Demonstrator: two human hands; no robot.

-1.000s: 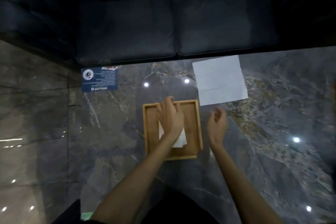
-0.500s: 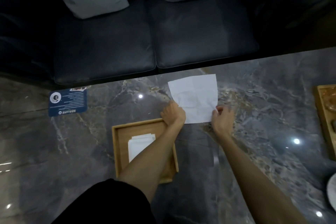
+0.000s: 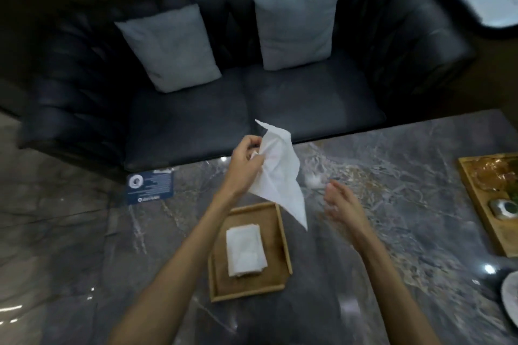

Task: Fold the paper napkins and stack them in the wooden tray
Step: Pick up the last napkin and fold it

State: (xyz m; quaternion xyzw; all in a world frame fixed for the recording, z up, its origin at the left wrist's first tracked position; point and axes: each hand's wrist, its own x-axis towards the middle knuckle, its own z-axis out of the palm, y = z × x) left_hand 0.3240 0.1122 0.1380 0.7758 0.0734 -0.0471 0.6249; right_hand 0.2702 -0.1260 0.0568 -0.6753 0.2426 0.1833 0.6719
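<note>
An unfolded paper napkin is held up above the marble table, pinched near one edge between the thumb and fingers of the left hand; the sheet hangs loose and crumpled, its lower corner dangling just above the far right corner of the wooden tray; the right hand is spread and empty, held just beside the hanging sheet without touching it. A small stack of folded napkins is already lying flat in the tray, toward its middle. The step in hand is judged to be the start of another fold; the sheet is lifted but no crease has yet been made. The next move would call for a free corner to be caught by the right hand, so that the sheet can be drawn taut and its edges matched; thin tissue is likely to twist or tear if it is pulled unevenly.
</note>
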